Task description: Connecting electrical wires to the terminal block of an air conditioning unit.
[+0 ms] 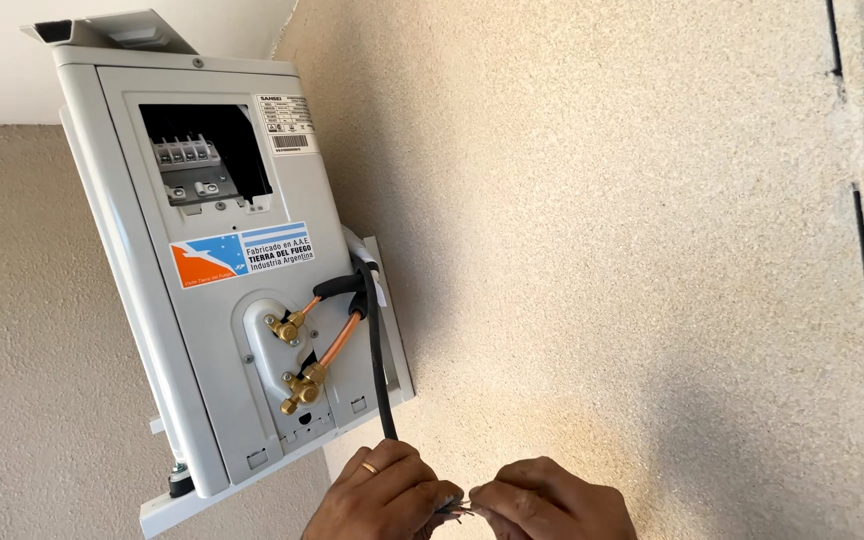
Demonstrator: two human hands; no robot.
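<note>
Below the outdoor air-conditioner unit (222, 270), the left hand (387, 492) and right hand (544, 500) met, both pinching the black cable's (380, 370) stripped wire ends (460, 510).

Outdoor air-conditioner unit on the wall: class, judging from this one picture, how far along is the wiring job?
Done: both copper pipes sit on the brass valves, and the cover is off the terminal block. In hand: the left hand and right hand pinch the bared wire ends of the black cable. Left: no wire reaches the terminals yet.
</note>
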